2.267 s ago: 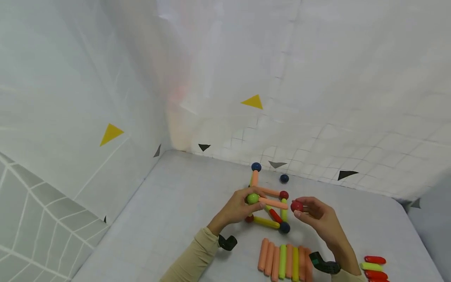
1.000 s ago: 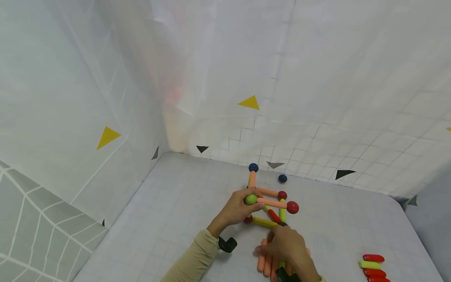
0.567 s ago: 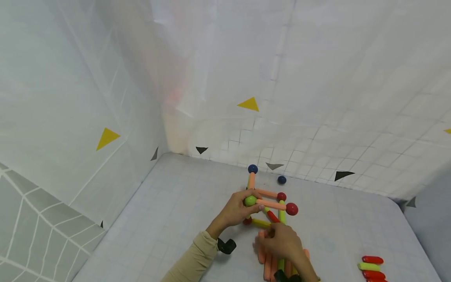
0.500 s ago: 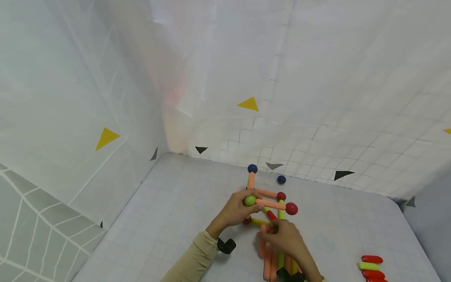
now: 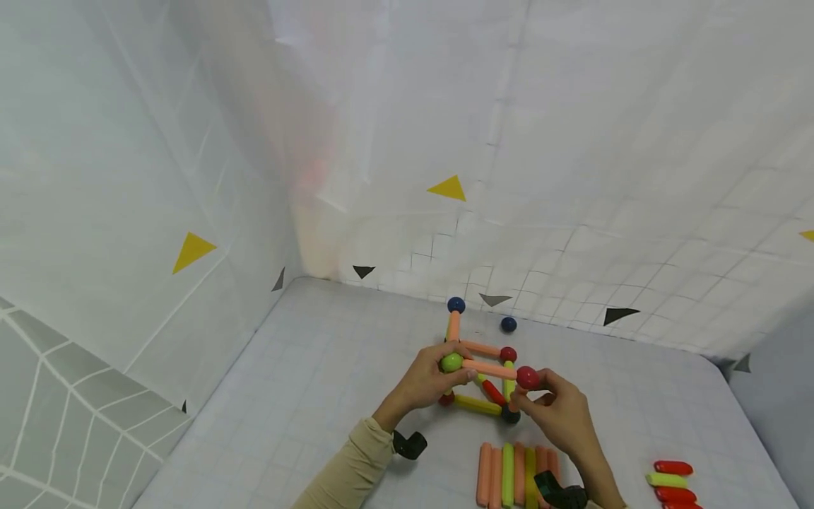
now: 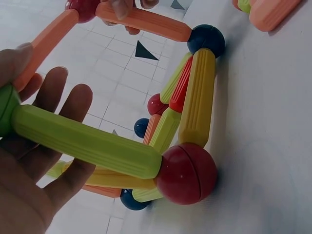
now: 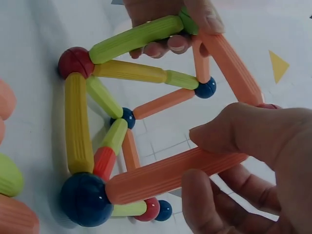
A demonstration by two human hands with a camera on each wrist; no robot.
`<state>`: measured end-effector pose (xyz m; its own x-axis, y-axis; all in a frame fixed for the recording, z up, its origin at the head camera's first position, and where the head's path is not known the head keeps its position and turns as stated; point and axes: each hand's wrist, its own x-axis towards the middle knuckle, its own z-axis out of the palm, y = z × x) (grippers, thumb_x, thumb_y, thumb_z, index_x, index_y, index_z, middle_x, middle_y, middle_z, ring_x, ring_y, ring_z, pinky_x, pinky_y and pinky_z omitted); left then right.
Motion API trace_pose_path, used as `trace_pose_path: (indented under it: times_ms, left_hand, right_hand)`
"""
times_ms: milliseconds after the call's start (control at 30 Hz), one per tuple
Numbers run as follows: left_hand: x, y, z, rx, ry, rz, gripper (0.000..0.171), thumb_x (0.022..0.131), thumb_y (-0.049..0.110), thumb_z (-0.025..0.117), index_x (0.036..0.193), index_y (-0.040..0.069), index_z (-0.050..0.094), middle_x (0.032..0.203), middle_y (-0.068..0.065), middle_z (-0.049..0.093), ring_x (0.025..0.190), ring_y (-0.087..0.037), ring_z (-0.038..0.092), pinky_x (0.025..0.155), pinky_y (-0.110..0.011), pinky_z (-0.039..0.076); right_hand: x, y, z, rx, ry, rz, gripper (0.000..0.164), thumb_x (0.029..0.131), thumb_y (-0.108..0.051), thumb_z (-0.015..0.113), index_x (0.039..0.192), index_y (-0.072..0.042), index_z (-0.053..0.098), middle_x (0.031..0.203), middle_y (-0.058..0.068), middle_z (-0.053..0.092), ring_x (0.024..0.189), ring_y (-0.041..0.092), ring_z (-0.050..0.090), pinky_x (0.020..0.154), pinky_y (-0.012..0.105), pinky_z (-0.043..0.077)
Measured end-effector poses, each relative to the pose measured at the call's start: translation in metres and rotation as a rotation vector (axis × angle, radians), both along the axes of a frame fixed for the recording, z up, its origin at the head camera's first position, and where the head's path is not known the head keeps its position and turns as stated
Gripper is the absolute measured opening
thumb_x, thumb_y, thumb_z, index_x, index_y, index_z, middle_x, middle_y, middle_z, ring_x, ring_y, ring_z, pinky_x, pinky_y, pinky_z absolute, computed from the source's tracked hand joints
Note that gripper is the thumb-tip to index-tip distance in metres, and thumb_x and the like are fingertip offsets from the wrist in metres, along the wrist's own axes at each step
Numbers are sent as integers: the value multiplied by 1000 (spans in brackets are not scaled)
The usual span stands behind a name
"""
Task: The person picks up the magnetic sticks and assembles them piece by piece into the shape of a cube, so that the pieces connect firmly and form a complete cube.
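Note:
A frame of plastic building sticks and balls stands on the table. My left hand (image 5: 429, 378) grips its upper near corner, thumb and fingers around the orange stick (image 5: 490, 368) by the lime green ball (image 5: 451, 363). That stick runs across to a red ball (image 5: 527, 377). Below the red ball, my right hand (image 5: 562, 413) pinches another orange stick (image 7: 161, 175) between thumb and fingers. In the right wrist view this stick's lower end meets the dark blue ball (image 7: 87, 200) at the base; its upper end is partly behind the hand. A yellow stick (image 5: 477, 404) forms the near base edge.
A row of orange, yellow and lime sticks (image 5: 507, 474) lies in front of the frame. Several short red and lime sticks (image 5: 673, 467) lie to the right. A loose dark blue ball (image 5: 509, 324) sits behind, near the white wall (image 5: 572, 177).
My right hand has left the red ball on the upper stick's end, taken an orange stick from the row and raised it under that ball. My left hand has stayed put.

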<state>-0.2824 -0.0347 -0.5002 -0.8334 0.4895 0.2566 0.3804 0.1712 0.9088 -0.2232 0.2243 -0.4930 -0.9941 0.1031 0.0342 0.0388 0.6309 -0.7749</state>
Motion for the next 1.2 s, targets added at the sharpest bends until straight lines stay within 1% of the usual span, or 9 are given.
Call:
trace_pose_path:
  times_ms: [267,333,433,533,700,833,933,1067,1200]
  left_hand:
    - [-1,2,-1,-25,44,13,18,102,30,73,118,22,70,113,-1,67,91,-7,56,75,-22,49]
    - [0,3,0,-45,78,3,20,104,31,71,121,23,69,109,1,67,87,-6,55,73,-21,47]
    - [-1,1,2,-97,138,-15,27,106,35,67,131,24,66,90,3,62,75,-5,51,65,-20,43]
    - [-2,-4,6,-143,182,-25,34,106,38,66,137,25,62,89,5,61,74,-4,52,65,-22,45]
    - [-3,-19,18,-193,271,-44,34,104,35,71,134,23,63,110,6,70,91,-9,60,80,-28,55]
    - [-2,-28,27,-247,344,-46,31,103,29,73,131,18,67,109,5,70,94,-10,62,86,-24,54]
    - [-1,-29,30,-270,360,-47,29,103,28,73,128,16,68,106,5,70,93,-10,62,87,-23,54]
    - [-2,-28,29,-271,354,-48,28,103,27,73,128,17,69,104,4,70,91,-8,62,86,-23,54]
    - [-3,-27,27,-266,335,-54,26,103,28,72,127,17,69,102,4,70,89,-5,61,85,-22,54]
  right_hand:
    - [-3,-2,-6,2,30,-16,35,88,-15,86,117,-6,69,104,14,77,70,18,68,61,27,54]
    - [-5,-1,-12,19,21,-1,37,88,-15,86,118,-6,66,103,11,77,75,18,69,63,27,54]
    - [-9,-1,-20,50,4,51,35,88,-15,85,116,-6,64,101,8,77,81,18,69,65,27,56]
    - [-11,-1,-26,59,-14,96,29,89,-16,84,109,-7,64,101,6,78,82,17,69,65,28,55]
    - [-14,1,-29,65,-45,115,28,89,-16,85,107,-8,66,100,5,77,83,18,69,67,32,56]
    - [-15,2,-29,84,-80,134,33,87,-15,86,112,-6,67,100,5,75,84,18,70,73,37,60]
    - [-16,3,-28,82,-100,148,40,85,-16,89,116,-5,67,104,8,75,84,18,70,74,38,61]
    - [-13,5,-25,102,-134,132,53,83,-27,93,119,-4,61,107,10,72,83,18,69,71,35,60]
    - [-4,9,-16,187,-199,82,54,85,-40,90,108,-4,57,90,7,63,75,18,60,62,31,51]
